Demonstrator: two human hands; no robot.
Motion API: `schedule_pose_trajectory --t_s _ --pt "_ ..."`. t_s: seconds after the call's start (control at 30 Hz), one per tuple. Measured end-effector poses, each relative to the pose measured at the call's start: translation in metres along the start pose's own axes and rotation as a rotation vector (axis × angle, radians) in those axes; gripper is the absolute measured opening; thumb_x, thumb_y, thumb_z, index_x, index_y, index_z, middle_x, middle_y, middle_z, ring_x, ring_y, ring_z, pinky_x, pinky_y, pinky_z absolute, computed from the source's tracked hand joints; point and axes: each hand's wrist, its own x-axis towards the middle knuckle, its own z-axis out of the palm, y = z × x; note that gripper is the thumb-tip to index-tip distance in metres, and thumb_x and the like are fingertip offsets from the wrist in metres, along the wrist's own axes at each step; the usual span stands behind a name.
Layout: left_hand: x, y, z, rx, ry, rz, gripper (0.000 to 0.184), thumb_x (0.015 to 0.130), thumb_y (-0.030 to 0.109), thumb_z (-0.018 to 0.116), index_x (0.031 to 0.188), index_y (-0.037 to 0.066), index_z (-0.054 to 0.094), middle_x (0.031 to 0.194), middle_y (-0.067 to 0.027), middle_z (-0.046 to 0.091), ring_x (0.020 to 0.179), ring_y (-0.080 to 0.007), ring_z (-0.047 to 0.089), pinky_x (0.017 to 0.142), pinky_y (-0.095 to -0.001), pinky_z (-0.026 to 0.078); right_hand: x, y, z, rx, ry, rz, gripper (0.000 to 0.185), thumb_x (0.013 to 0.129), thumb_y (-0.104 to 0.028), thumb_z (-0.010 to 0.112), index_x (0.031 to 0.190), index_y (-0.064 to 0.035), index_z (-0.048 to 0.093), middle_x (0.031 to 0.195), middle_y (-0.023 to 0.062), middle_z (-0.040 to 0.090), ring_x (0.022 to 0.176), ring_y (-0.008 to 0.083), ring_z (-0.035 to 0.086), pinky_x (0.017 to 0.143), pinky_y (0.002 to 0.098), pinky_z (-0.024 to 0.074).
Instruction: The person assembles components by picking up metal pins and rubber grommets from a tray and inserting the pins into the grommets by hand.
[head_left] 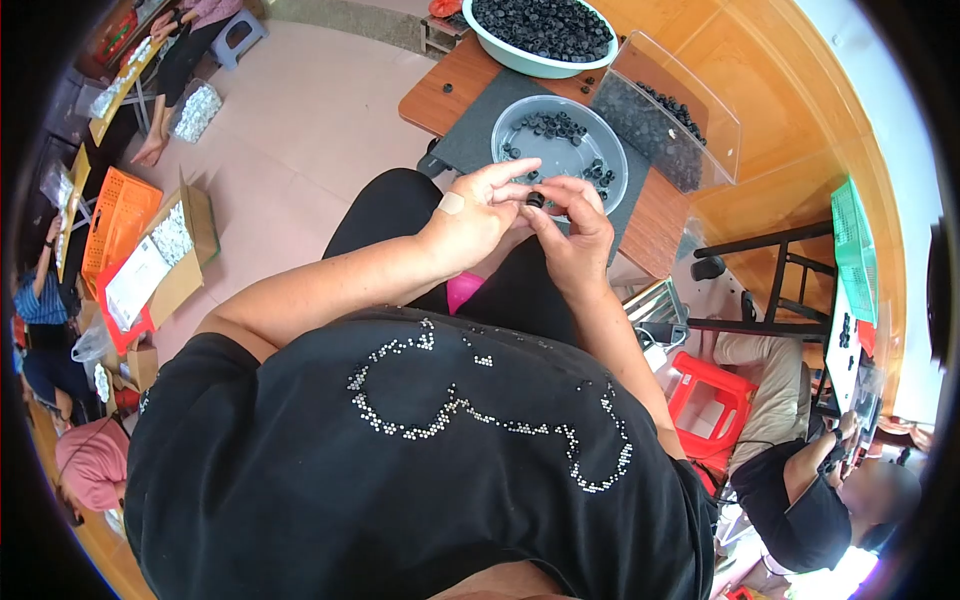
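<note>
Between my two hands is a small black round part [535,199], just in front of a shallow clear bowl [505,118]. My right hand [577,226] pinches the part between thumb and fingers. My left hand [475,208], with a plaster near the wrist, touches the part's left side with its fingertips; its index finger stretches out above. Several similar black parts [558,125] lie inside the bowl, which stands on a dark grey mat [468,143].
Behind the bowl, a pale basin [542,68] is heaped with black parts. A clear box [655,130] of black pieces stands right of it. A red stool [709,402] and a seated person [800,490] are at lower right. An open carton [200,225] and orange crate [120,215] are left.
</note>
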Motion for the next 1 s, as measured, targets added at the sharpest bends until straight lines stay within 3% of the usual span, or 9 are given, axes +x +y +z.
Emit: schedule_pose_trajectory --t_s 0.03,0.13,0.63,0.83,0.93,1.0 --pt "0.002 -0.002 -0.002 -0.033 -0.008 0.002 0.044 0.087 -0.008 0.038 0.131 0.000 0.040 0.116 -0.0181 0.056 0.096 -0.0184 0.062 0.058 -0.0166 0.048 0.000 0.001 0.001 0.002 0.004 -0.003 0.027 0.067 -0.003 0.074 0.093 -0.0062 0.067 0.099 0.0078 0.060 0.082 0.0170 0.058 0.067 0.0269 0.0478" --pt "0.004 -0.001 -0.008 -0.027 -0.019 -0.068 0.043 0.086 -0.009 0.040 0.128 -0.001 0.044 0.111 -0.0196 0.057 0.097 -0.0189 0.059 0.085 -0.0251 0.049 0.000 0.002 0.002 -0.063 -0.018 -0.026 0.026 0.067 -0.003 0.074 0.092 -0.0052 0.066 0.097 0.0086 0.060 0.083 0.0173 0.058 0.066 0.0267 0.0474" --pt "0.011 -0.014 -0.025 0.020 -0.017 -0.214 0.038 0.088 0.000 0.045 0.126 0.001 0.047 0.104 -0.0103 0.061 0.088 -0.0133 0.061 0.075 -0.0220 0.050 0.002 0.004 0.003 -0.139 0.027 -0.022 0.026 0.066 0.002 0.072 0.089 -0.0029 0.062 0.087 0.0089 0.060 0.069 0.0145 0.055 0.058 0.0248 0.0448" --pt "0.012 -0.018 -0.025 0.054 -0.007 -0.254 0.038 0.087 0.001 0.045 0.125 0.000 0.048 0.105 -0.0105 0.061 0.085 -0.0129 0.062 0.060 -0.0184 0.049 0.005 -0.002 -0.001 -0.211 0.035 -0.129 0.026 0.066 0.001 0.072 0.089 -0.0022 0.062 0.088 0.0090 0.060 0.070 0.0148 0.055 0.058 0.0252 0.0453" --pt "0.010 -0.021 -0.027 0.095 -0.020 -0.261 0.037 0.087 0.004 0.046 0.124 0.000 0.048 0.106 -0.0112 0.061 0.084 -0.0128 0.062 0.055 -0.0185 0.049 0.004 0.002 -0.002 -0.087 0.035 -0.016 0.023 0.070 0.002 0.070 0.091 -0.0017 0.061 0.090 0.0087 0.061 0.072 0.0130 0.055 0.059 0.0251 0.0453" --pt "0.009 -0.022 -0.027 0.114 -0.012 -0.268 0.037 0.087 0.005 0.047 0.124 0.000 0.049 0.106 -0.0115 0.061 0.083 -0.0127 0.062 0.054 -0.0193 0.049 0.004 0.001 -0.004 0.254 0.060 0.233 0.022 0.075 0.003 0.066 0.095 -0.0016 0.060 0.091 0.0084 0.061 0.073 0.0114 0.056 0.060 0.0242 0.0453"
